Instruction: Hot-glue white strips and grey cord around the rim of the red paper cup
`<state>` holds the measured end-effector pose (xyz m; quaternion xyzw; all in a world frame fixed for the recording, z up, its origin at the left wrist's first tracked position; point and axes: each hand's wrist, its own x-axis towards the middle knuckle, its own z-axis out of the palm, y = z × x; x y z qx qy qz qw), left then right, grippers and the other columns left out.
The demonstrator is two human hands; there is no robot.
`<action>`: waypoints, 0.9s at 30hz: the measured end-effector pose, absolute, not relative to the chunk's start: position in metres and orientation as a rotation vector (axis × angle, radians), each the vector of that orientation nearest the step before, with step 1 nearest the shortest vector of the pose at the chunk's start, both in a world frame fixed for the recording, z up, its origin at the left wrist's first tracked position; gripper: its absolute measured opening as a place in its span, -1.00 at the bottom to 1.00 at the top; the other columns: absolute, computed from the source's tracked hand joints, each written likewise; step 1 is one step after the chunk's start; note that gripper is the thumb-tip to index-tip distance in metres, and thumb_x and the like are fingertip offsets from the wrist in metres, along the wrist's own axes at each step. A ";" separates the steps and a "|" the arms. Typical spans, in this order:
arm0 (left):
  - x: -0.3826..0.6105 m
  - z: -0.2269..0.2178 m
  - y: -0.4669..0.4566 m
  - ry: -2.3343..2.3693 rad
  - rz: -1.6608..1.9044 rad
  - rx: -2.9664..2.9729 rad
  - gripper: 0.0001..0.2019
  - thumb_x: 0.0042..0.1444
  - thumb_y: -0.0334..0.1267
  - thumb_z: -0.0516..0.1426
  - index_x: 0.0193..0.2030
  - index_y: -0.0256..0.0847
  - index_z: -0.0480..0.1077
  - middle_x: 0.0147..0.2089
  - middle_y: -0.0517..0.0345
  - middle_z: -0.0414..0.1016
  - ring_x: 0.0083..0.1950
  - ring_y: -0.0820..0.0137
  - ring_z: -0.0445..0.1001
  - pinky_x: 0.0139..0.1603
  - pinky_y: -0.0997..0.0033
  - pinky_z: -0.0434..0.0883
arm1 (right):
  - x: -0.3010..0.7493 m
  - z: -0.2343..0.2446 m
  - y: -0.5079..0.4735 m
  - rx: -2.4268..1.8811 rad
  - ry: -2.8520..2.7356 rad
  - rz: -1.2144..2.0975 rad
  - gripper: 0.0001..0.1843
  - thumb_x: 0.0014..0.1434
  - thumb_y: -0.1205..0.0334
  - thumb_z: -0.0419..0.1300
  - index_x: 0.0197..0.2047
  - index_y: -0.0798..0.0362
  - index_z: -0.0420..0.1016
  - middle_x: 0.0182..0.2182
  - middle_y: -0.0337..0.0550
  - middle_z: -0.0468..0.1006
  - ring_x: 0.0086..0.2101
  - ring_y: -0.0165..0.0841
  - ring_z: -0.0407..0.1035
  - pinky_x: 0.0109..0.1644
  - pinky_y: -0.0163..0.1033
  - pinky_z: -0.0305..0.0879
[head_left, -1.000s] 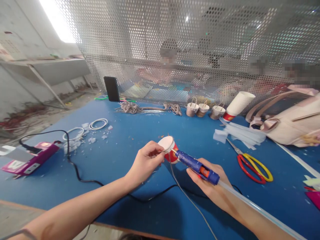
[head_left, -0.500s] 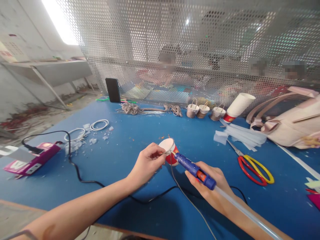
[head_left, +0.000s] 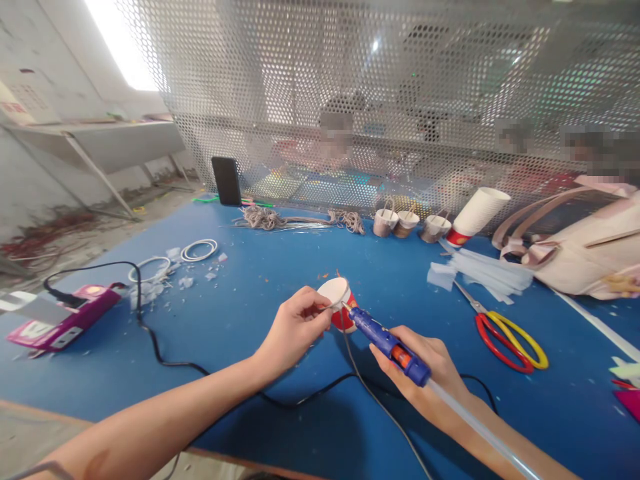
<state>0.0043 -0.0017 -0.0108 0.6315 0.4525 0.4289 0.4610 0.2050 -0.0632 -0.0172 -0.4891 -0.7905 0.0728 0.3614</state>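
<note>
The left hand (head_left: 296, 327) has its thumb and fingers squeezed together, pinching at the left edge of a red and white paper cup (head_left: 334, 289). The cup is in the middle of the blue table (head_left: 240, 293), with its white round end facing up and toward the person. I cannot tell if it touches the table. A thin gray string (head_left: 359, 370) runs from the cup down to the near edge.

The right hand (head_left: 431, 367) is curled around a blue glue gun (head_left: 383, 337). The gun's tip is right by the cup's edge and the string; I cannot see if they touch. A long clear glue stick (head_left: 473, 417) pokes out of the back, over the right arm. The left fingers hide a bit of the cup, and the gun hides some of the right fingers.

A black wire (head_left: 160, 357) goes across the table and under the left arm. On the left are a pink plug box (head_left: 95, 308) and white rings (head_left: 199, 250). On the right lie red and yellow scissors (head_left: 510, 339) and some clear strips (head_left: 493, 268). Far back, a phone (head_left: 226, 181), bunched string (head_left: 260, 217), three little cups (head_left: 405, 223) and a leaning cup stack (head_left: 477, 213) sit before a wall full of holes (head_left: 295, 73).
</note>
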 end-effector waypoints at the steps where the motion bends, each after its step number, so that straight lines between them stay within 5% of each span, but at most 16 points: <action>1: 0.004 -0.011 -0.002 1.113 1.055 1.553 -0.94 -0.04 -0.32 0.13 -0.49 -0.23 0.38 -0.52 0.28 0.32 -0.56 0.54 0.33 -0.50 0.54 0.31 | 0.205 -0.017 -0.063 -1.268 -2.032 0.189 -0.93 0.16 0.30 0.09 -0.37 0.02 0.28 -0.63 -0.32 0.42 -0.65 -0.48 0.30 -0.51 -0.39 0.21; 27: 0.001 -0.005 -0.001 1.050 0.915 1.414 -0.85 -0.05 -0.20 0.16 -0.40 -0.24 0.37 -0.62 0.29 0.33 -0.59 0.51 0.32 -0.52 0.49 0.31 | 0.207 -0.007 -0.063 -1.428 -1.871 0.406 -0.77 0.14 0.15 0.13 -0.51 0.01 0.27 -0.68 -0.36 0.33 -0.67 -0.50 0.16 -0.52 -0.39 0.19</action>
